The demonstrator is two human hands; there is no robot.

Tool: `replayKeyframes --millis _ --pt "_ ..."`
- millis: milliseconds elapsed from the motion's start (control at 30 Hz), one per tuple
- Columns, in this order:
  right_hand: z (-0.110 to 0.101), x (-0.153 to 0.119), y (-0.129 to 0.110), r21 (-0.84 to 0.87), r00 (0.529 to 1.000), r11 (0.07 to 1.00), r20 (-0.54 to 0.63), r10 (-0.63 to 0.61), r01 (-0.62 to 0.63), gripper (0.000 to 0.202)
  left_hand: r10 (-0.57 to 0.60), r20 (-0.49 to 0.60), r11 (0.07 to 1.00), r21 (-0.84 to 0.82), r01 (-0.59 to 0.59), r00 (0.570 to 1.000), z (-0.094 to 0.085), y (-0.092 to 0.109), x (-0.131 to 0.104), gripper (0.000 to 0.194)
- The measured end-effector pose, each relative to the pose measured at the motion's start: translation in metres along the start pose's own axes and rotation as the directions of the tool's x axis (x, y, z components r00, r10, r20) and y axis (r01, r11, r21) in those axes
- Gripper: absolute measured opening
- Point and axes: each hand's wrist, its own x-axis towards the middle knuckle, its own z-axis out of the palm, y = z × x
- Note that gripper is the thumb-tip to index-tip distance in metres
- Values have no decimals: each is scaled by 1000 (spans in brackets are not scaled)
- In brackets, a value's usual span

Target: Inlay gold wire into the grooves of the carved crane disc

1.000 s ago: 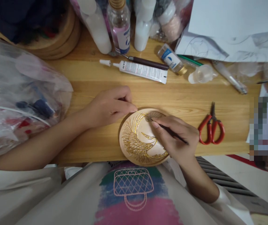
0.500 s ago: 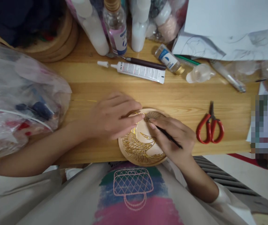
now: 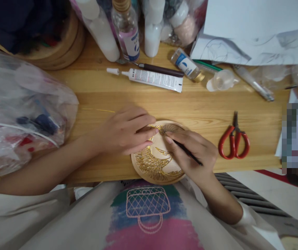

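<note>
A round, pale wooden plaque point(image 3: 162, 142) lies at the table's front edge, decorated with a curved, feather-like pattern in gold wire point(image 3: 151, 159). My left hand point(image 3: 128, 132) rests over its left side, fingertips near the upper part of the pattern, closed on a thin gold wire that trails left across the table; the exact grip is partly hidden. My right hand point(image 3: 193, 152) pinches a slim dark pen-like tool point(image 3: 188, 152) with a metal tip. That tip meets the plaque beside my left index fingertip. Fine dark lines mark the plaque's upper right.
Red-handled pliers point(image 3: 234, 139) lie to the right. Behind the plaque are a white glue tube point(image 3: 154, 80), a dark-handled tool point(image 3: 162, 69) and a small bottle point(image 3: 187, 66). A plastic bag point(image 3: 29, 111) fills the left; taller bottles point(image 3: 129, 34) and drawn-on paper point(image 3: 253, 38) stand at the back.
My left fingers have shifted slightly, and the thumb shows more clearly over the plaque. The trailing wire reaches a little further right. My right hand and its tool have barely moved.
</note>
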Motion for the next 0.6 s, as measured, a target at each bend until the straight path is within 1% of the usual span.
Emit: replayKeyframes --millis 67,233,400,600 --pt "0 0 0 -1 1000 1000 11 4 -4 22 -20 13 1000 5 20 1000 0 1 0 24" --pt "0 -1 0 16 1000 1000 12 10 -10 21 3 35 1000 7 -3 999 1 -2 -1 23" --pt "1 0 0 39 999 999 -6 36 -36 21 77 -11 995 -61 -77 997 3 -8 -2 19" --pt "0 -1 0 73 997 995 -32 72 -70 21 87 -36 994 -64 -89 996 4 -8 -1 17"
